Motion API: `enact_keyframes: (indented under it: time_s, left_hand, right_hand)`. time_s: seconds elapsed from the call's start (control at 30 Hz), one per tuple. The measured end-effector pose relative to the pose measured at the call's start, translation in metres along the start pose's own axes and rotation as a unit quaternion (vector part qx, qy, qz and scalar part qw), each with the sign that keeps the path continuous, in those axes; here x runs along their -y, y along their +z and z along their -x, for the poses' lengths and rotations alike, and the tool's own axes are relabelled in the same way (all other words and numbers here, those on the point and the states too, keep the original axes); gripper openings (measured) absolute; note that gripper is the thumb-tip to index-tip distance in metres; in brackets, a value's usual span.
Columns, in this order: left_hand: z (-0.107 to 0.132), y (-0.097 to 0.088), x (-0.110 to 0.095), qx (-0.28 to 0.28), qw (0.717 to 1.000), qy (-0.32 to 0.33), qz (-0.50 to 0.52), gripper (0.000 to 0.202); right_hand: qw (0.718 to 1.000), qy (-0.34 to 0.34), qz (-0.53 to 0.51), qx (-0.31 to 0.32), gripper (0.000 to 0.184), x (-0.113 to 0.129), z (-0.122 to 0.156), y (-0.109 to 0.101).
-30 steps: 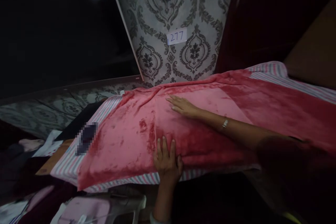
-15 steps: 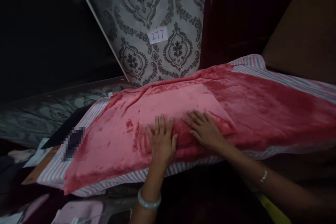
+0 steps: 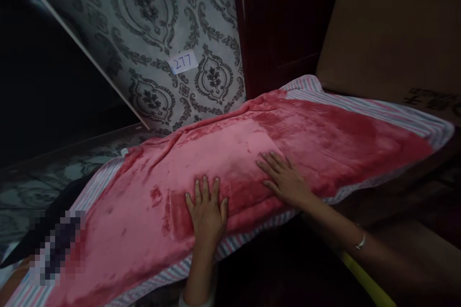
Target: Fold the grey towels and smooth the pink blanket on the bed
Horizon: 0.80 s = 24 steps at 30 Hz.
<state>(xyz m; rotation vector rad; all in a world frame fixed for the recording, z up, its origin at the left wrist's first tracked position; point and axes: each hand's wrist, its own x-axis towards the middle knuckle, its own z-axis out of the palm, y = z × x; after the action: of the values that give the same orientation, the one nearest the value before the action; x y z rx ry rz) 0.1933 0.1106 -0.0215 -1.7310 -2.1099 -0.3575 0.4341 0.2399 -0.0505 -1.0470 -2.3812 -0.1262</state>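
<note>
A red-pink plush fabric (image 3: 118, 244) is spread over a long padded surface with a striped cover (image 3: 162, 276). At its middle a rectangular, smoother-looking piece of the same colour (image 3: 216, 148) lies flat; I cannot tell whether it is a separate cloth or a fold. My left hand (image 3: 207, 213) rests palm down near its front edge, fingers spread. Farther right, my right hand (image 3: 286, 182) also lies flat on the fabric, at the right side of that rectangle, fingers apart. Nothing is held in either hand.
Behind the surface stands a patterned wall (image 3: 151, 19) bearing a paper marked 277 (image 3: 183, 61). A dark screen (image 3: 46, 76) is at the left, a dark red door (image 3: 277, 24) and a large cardboard box (image 3: 389, 38) at the right. A blurred dark item (image 3: 61, 247) lies near the left end.
The view has turned to the right. My right hand has slid rightward across the fabric, and the raised fold by the rectangle's right front corner now looks flatter. The left hand stays flat.
</note>
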Motion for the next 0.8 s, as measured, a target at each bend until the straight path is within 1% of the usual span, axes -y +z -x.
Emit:
enact_keyframes:
  time_s: [0.07, 0.17, 0.23, 0.3, 0.37, 0.43, 0.5, 0.57, 0.67, 0.73, 0.8]
  left_hand:
    - [-0.001, 0.0, 0.0, 0.001, 1.0, 0.0, 0.006, 0.055]
    - [-0.001, -0.006, 0.004, 0.02, 1.0, -0.001, 0.013, 0.055]
    - [0.001, -0.011, 0.013, 0.036, 0.999, -0.006, 0.014, 0.054]
    - [0.005, -0.016, 0.026, 0.038, 0.999, -0.027, 0.01, 0.05]
    - [0.013, -0.018, 0.041, 0.023, 0.998, -0.064, 0.014, 0.048]
    - [0.022, -0.017, 0.055, 0.0, 0.994, -0.103, 0.039, 0.05]
    - [0.03, -0.015, 0.064, -0.017, 0.987, -0.142, 0.079, 0.054]
    - [0.034, -0.015, 0.07, -0.022, 0.976, -0.181, 0.116, 0.059]
    - [0.029, -0.019, 0.075, -0.005, 0.957, -0.245, 0.156, 0.066]
    - [0.02, -0.025, 0.079, 0.014, 0.939, -0.295, 0.178, 0.068]
    - [0.01, -0.029, 0.085, 0.029, 0.924, -0.328, 0.197, 0.068]
  right_hand:
    - [0.999, 0.034, -0.008, -0.006, 0.055, -0.016, 0.01, -0.002]
    - [0.997, 0.059, -0.044, -0.013, 0.057, -0.028, 0.019, -0.002]
    - [0.994, 0.075, -0.076, -0.025, 0.059, -0.031, 0.021, 0.0]
    - [0.988, 0.1, -0.11, -0.051, 0.061, -0.032, 0.022, 0.002]
    - [0.979, 0.129, -0.138, -0.078, 0.062, -0.034, 0.022, 0.004]
    - [0.973, 0.153, -0.15, -0.091, 0.064, -0.036, 0.021, 0.007]
    - [0.969, 0.173, -0.152, -0.094, 0.067, -0.038, 0.019, 0.009]
    - [0.966, 0.187, -0.153, -0.094, 0.069, -0.039, 0.016, 0.009]
    - [0.966, 0.192, -0.152, -0.088, 0.068, -0.039, 0.011, 0.005]
    - [0.966, 0.188, -0.156, -0.079, 0.068, -0.038, 0.007, 0.001]
    - [0.964, 0.186, -0.171, -0.079, 0.068, -0.037, 0.003, -0.003]
